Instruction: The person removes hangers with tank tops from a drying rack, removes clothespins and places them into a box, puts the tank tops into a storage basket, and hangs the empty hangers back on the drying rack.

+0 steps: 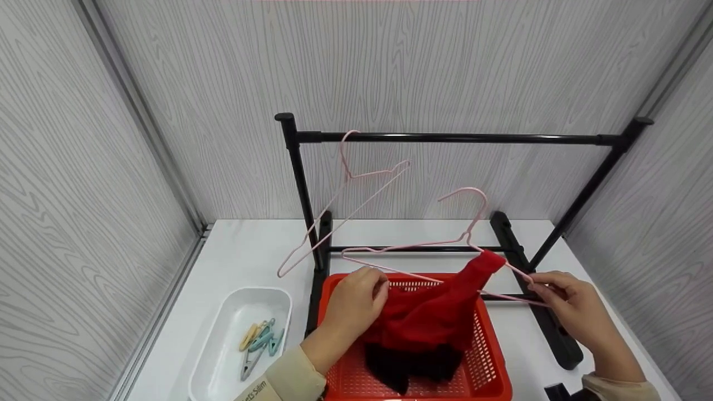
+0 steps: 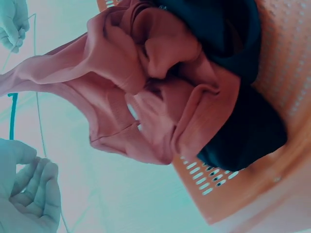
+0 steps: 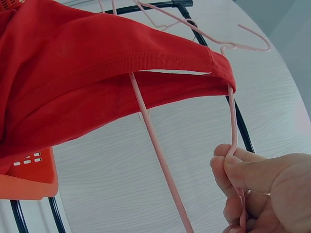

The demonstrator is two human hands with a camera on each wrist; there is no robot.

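Observation:
My right hand (image 1: 574, 306) pinches the right end of a pink wire hanger (image 1: 412, 243) between thumb and fingers. A red sleeveless top (image 1: 429, 317) hangs from that hanger by one shoulder strap (image 3: 223, 68), looped over the right arm of the wire. The rest of the top droops in folds into the basket. My left hand (image 1: 356, 298) is beside the cloth, just below the hanger's lower bar. Its fingers curl loosely towards the thumb, and nothing shows between them in the left wrist view.
Black cloth (image 1: 412, 365) lies in the red basket (image 1: 490, 356). Behind stands a black rack (image 1: 457, 137), with another pink hanger (image 1: 367, 209) hooked at its left. A white tray (image 1: 223, 323) on the left holds several clothespins (image 1: 260, 337). Grey walls enclose the table.

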